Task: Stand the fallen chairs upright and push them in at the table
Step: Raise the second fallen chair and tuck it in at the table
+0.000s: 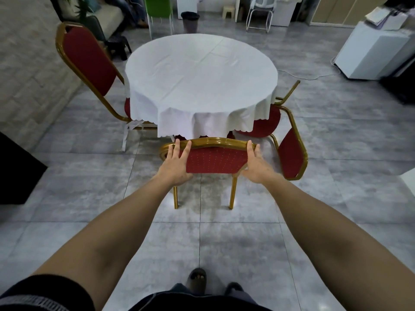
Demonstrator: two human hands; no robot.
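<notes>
A round table under a white cloth stands ahead. Right in front of me a red chair with a gold frame stands upright, its seat tucked under the cloth. My left hand lies on the left of its backrest, fingers up to the top rail. My right hand grips the backrest's right corner. A second red chair stands upright at the table's left. A third red chair lies tipped on its side at the table's right, one leg pointing up.
A white cabinet and a cable on the floor are at the right. A green chair, a bin, a white chair and a dark stool stand behind the table. A black object sits at the left edge.
</notes>
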